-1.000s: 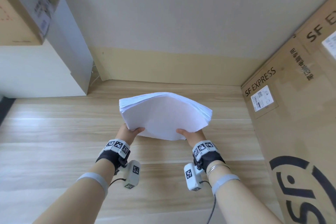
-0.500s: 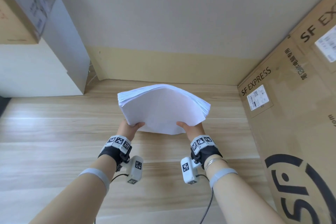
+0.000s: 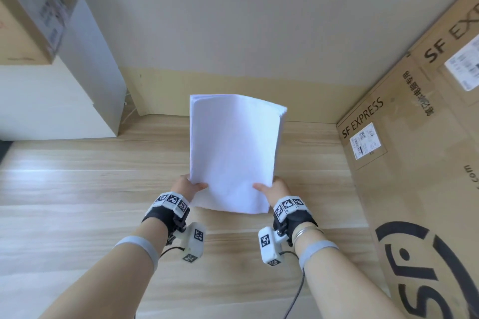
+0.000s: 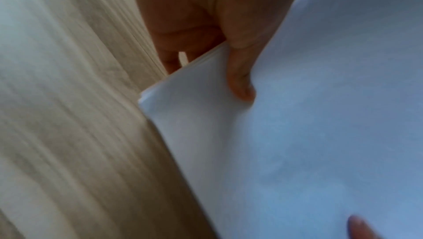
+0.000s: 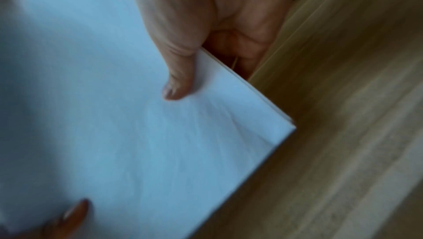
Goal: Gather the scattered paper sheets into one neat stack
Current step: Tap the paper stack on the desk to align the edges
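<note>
I've swung the thick white paper stack (image 3: 233,153) upright mid-frame, left hand (image 3: 187,187) and right hand (image 3: 275,188) pinching its lower corners; tapping square looks next.

White sheets (image 3: 233,153) form one thick stack, held upright above the table; edges nearly flush; top corner slightly fanned.
</note>
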Motion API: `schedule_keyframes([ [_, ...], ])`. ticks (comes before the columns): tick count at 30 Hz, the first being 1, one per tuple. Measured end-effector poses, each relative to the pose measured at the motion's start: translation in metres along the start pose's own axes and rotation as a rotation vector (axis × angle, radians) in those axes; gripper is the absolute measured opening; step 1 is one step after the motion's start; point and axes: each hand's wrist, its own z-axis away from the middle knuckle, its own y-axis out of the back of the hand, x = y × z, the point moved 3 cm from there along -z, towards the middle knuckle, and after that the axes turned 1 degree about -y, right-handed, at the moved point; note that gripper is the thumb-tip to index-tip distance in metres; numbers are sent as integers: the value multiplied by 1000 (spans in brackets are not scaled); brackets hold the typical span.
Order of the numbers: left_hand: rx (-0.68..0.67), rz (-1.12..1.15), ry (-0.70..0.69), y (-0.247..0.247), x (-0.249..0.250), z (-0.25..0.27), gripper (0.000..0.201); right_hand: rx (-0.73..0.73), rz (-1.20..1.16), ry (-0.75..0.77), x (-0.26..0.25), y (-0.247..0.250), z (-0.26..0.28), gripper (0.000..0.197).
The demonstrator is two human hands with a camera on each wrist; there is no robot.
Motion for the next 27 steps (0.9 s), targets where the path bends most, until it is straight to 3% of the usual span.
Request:
schedule_keyframes([
  [3,-119,-154,49,-2,2,1,48,-46,93,-96,6,4,-3,63],
  [7,-233,-284,106,-7,-6,-3,59,-115,134,-118,8,5,-8,47],
  [10,-261,-319,134,-14,-13,-10,62,-127,161,-167,15,3,-13,57],
  [13,-267,-305,145,-20,-14,-14,59,-127,150,-186,23,-1,-24,64],
  [16,-261,-299,163,-23,-11,-18,60,-139,133,-171,26,-3,-34,55],
  [27,-192,-202,197,-34,-9,-48,57,-126,98,-175,24,-4,-67,58],
])
